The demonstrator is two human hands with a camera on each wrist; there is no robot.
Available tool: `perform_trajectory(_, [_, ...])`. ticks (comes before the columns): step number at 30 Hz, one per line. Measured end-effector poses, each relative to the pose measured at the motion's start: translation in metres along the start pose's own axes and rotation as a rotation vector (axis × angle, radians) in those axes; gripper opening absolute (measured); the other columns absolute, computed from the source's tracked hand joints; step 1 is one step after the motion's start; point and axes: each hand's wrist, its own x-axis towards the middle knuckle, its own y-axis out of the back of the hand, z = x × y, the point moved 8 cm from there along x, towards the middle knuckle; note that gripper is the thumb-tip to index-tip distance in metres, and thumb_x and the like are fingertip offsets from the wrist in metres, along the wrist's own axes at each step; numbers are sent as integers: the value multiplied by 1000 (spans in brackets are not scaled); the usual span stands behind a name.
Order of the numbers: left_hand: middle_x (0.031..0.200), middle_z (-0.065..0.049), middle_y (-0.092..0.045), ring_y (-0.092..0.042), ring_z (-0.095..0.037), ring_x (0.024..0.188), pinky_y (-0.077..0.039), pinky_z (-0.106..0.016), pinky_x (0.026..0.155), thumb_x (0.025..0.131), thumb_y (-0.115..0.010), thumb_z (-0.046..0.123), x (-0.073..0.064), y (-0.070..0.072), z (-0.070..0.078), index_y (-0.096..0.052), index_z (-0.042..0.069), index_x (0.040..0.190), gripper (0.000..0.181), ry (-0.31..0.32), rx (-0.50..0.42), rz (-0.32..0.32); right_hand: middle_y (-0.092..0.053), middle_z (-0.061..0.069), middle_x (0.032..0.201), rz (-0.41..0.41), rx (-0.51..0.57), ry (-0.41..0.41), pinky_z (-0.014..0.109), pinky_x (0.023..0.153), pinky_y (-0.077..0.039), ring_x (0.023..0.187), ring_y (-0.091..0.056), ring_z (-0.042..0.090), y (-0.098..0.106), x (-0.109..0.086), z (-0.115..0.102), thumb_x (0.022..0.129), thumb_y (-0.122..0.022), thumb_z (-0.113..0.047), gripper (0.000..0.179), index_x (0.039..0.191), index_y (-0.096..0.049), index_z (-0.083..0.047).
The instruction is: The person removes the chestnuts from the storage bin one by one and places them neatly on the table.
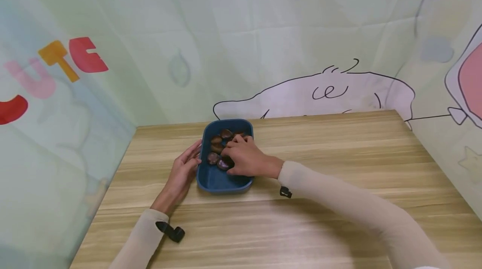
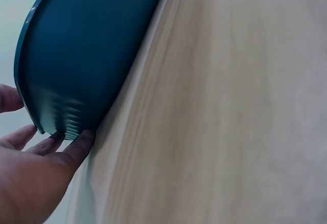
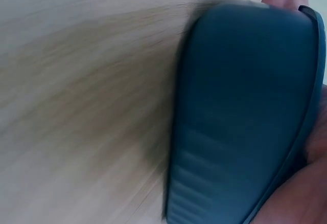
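A blue rectangular bin [image 1: 222,183] rests on the wooden table, holding several glossy, dark brown rounded pieces [image 1: 213,158], mostly toward its far half. My left hand [image 1: 182,173] lies against the bin's left side; in the left wrist view its extended fingers [image 2: 76,150] touch the wall low down, with the thumb nearer the rim. Over the right rim reaches my right hand [image 1: 244,157], its bent fingers down among the pieces. A dark shiny piece [image 1: 224,164] is right by its thumb; I cannot tell whether the fingers grip one. In the right wrist view the bin's wall hides the fingertips.
The wooden table [image 1: 339,156] extends to the right of the bin and toward me. A printed cloth backdrop [image 1: 158,51] stands along the table's back edge and both sides. Black straps [image 1: 171,231] sit on both wrists over the light sleeves.
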Motion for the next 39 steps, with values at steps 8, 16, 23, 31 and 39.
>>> perform_trajectory(8, [175,-16,-38,-36,-33,161,-52,-24,108,108,-47,-2,0,-2,-3,-33,6,173,68,12,16,-3,-73,-4,120,-27,-13,-27,56,99,-43,112,-51,23,-8,8,-8,98,-85,-35,36,132,-81,-22])
perform_trajectory(16, [174,-17,-39,-38,-30,159,-52,-23,108,107,-48,-3,3,-5,-1,-33,6,173,68,7,8,6,-76,-3,126,27,33,-39,58,100,-44,117,-54,24,0,-1,-3,96,-87,-33,34,128,-81,-22])
perform_trajectory(23, [174,-17,-40,-44,-26,155,-53,-22,106,106,-49,-3,2,1,0,-35,5,172,68,5,16,19,-76,3,130,110,168,-17,56,103,-48,126,-56,29,18,-19,-1,94,-89,-29,37,128,-81,-17])
perform_trajectory(31, [173,-21,-40,-50,-18,147,-53,-21,104,107,-49,-3,0,2,2,-36,3,171,66,-8,39,36,-75,4,123,164,239,-2,54,101,-48,123,-56,28,43,-41,4,93,-88,-24,33,124,-81,-15])
perform_trajectory(39, [173,-18,-41,-42,-30,156,-52,-20,106,107,-48,-3,0,2,1,-36,5,172,67,-1,47,35,-75,5,119,227,235,-20,56,100,-49,119,-59,29,55,-60,19,91,-89,-22,32,120,-82,-12])
